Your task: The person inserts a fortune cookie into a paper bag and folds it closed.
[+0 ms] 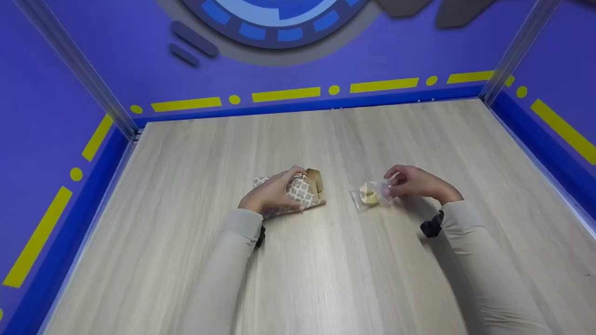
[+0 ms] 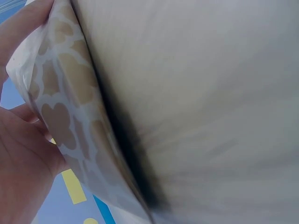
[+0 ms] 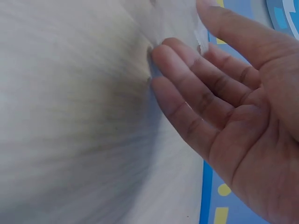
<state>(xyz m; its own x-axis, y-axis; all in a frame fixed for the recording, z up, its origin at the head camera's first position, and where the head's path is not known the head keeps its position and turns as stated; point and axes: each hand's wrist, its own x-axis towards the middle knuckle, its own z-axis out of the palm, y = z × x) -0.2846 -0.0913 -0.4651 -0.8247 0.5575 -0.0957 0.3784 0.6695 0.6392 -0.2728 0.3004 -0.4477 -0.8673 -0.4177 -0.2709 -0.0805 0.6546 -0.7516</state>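
Observation:
A small paper bag with a grey-beige and white lattice print lies on its side on the wooden table, its brown mouth gaping to the right. My left hand grips it from above, thumb on the near side and fingers over the far side. In the left wrist view the bag's printed side fills the space beside the palm. To the right, my right hand pinches the right end of a clear plastic packet. Inside the packet shows a pale yellow, folded piece like a fortune cookie.
The wooden table spreads around both hands. Blue-purple walls with yellow dashes enclose its back and sides, with metal posts at the corners. Dark bands sit at the wrists.

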